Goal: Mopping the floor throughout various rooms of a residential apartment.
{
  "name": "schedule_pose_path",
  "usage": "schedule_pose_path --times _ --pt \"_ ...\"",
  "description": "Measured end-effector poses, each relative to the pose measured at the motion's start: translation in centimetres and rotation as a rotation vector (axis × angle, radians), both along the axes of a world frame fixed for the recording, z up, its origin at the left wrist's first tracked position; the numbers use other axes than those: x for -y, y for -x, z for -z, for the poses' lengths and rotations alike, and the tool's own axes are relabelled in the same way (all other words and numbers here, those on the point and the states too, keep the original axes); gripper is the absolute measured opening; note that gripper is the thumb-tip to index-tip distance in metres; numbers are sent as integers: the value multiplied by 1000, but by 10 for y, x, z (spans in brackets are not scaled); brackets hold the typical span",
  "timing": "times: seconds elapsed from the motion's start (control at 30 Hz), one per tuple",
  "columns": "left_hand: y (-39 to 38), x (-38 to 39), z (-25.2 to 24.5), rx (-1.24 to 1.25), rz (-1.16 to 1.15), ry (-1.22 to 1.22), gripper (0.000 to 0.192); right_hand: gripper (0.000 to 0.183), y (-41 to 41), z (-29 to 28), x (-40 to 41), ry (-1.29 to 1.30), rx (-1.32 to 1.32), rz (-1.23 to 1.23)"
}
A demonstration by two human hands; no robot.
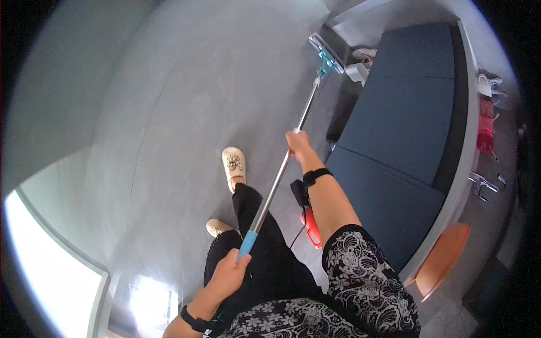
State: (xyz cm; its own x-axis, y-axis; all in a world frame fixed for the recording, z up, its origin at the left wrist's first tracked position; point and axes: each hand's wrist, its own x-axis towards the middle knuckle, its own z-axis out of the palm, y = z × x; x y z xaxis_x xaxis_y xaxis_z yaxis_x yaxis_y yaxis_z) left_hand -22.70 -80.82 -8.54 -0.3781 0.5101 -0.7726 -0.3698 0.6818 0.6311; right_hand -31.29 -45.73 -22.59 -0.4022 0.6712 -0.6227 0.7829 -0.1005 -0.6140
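A long metal pole slants across the view, away from me and to the right. My left hand is wrapped around its light blue grip at the near end. Higher up the shaft, my right hand has its fingers closed on the bare metal. At the far end is a wide, flat mop or squeegee head with a teal bracket. It is beside the dark base of the cabinets, near white containers. Whether its edge touches the floor is hard to tell.
Dark blue-grey cabinets run along the right under a pale countertop edge. A chrome faucet and a round wooden board are beyond it. Below my right forearm are a red object and a black cord. Grey floor extends left.
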Motion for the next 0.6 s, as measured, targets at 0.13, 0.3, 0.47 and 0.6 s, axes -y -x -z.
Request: schedule_pose_path --times 0.13,0.3,0.47,0.6 --pt "-30 60 -2 15 45 134 27 22 -64 54 61 0 72 -24" --pt "-44 143 -23 15 -107 469 25 26 -92 38 175 303 79 77" --pt "-55 237 -97 -190 -274 551 20 34 -108 9 272 769 182 -179" --pt "-44 238 -123 -378 -172 692 24 30 -108 4 299 981 149 -152"
